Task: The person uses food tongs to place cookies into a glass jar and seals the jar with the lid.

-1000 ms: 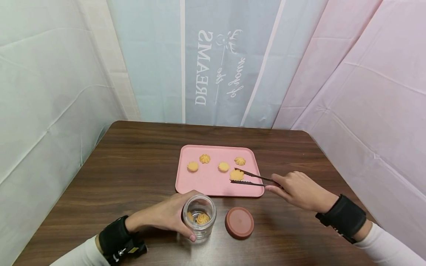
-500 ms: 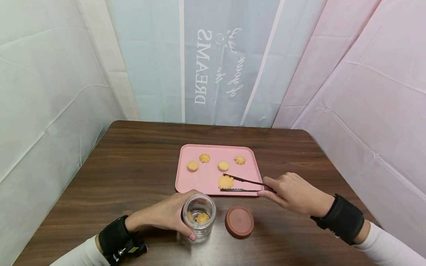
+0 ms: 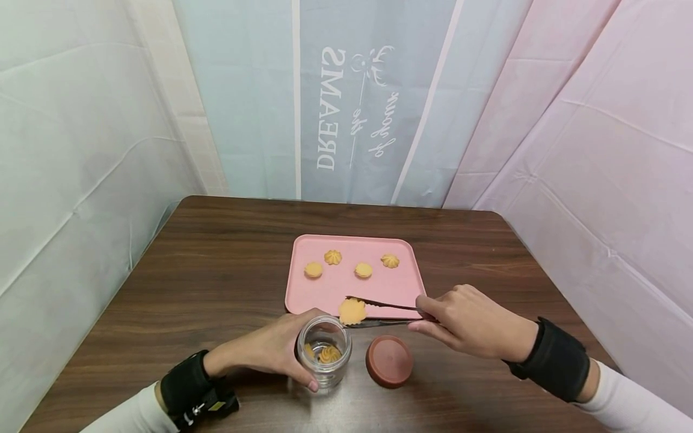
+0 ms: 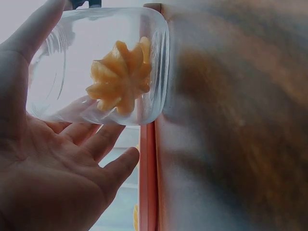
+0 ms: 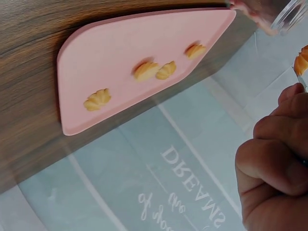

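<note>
Head view: a dark wood-grain tabletop point(image 3: 216, 264) with rounded far corners stands enclosed by hanging plastic sheeting, pale at the left, grey-blue at the back with mirrored lettering, pink at the right. A pink tray point(image 3: 397, 282) lies right of centre toward the far edge, with four piped cookies point(image 3: 363, 270) in a loose row on its far half. The left hand point(image 3: 265, 350) near the front edge has its fingers curled round an open glass jar point(image 3: 324, 353) standing upright on the tabletop with cookies inside. A brown lid point(image 3: 388, 361) lies flat just to the jar's right, apart from it. The right hand point(image 3: 465, 320) grips dark tongs point(image 3: 387, 314), whose tips pinch one cookie point(image 3: 352, 311) over the tray's near edge, just beyond the jar's mouth. Left wrist view: palm and fingers of the left hand point(image 4: 43, 159) wrap the jar point(image 4: 154, 62); a ridged cookie point(image 4: 120, 77) rests inside against the glass, and the tray's edge point(image 4: 147, 178) shows beside the wood. Right wrist view: the tray point(image 5: 120, 43) carries the four cookies; the right hand's fingers point(image 5: 274, 163) are curled tight, and a sliver of the held cookie point(image 5: 302, 60) shows at the right margin, near the jar's rim point(image 5: 288, 17).
</note>
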The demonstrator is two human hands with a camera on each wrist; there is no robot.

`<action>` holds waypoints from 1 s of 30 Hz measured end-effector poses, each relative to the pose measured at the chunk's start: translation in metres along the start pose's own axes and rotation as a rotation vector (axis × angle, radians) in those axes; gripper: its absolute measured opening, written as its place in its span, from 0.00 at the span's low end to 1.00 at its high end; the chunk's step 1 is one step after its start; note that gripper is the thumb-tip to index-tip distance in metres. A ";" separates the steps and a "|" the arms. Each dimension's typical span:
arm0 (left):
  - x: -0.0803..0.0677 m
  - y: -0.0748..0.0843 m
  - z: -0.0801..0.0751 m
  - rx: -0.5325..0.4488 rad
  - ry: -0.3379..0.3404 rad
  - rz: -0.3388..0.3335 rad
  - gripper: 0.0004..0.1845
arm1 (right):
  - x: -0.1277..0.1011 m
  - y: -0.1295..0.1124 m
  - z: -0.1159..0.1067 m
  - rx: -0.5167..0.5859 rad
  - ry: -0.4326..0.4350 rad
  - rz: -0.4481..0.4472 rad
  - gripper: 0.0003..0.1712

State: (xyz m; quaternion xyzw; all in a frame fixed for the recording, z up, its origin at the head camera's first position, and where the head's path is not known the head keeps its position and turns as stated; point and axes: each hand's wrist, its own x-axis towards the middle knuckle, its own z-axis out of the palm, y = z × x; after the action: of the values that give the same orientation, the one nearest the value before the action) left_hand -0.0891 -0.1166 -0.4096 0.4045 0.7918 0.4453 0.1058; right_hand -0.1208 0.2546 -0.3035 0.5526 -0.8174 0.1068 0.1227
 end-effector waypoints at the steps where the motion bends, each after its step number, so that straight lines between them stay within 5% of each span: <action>1: 0.000 0.000 0.000 0.001 -0.001 -0.004 0.46 | 0.001 -0.001 0.000 -0.001 0.000 -0.008 0.21; 30: -0.001 -0.001 0.001 0.073 0.017 -0.029 0.48 | 0.022 -0.015 0.007 -0.026 -0.041 -0.087 0.24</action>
State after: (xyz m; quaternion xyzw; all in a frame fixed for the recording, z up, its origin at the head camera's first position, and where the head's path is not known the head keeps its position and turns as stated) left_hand -0.0884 -0.1170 -0.4107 0.3926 0.8141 0.4182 0.0907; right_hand -0.1153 0.2280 -0.3028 0.5882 -0.7962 0.0793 0.1175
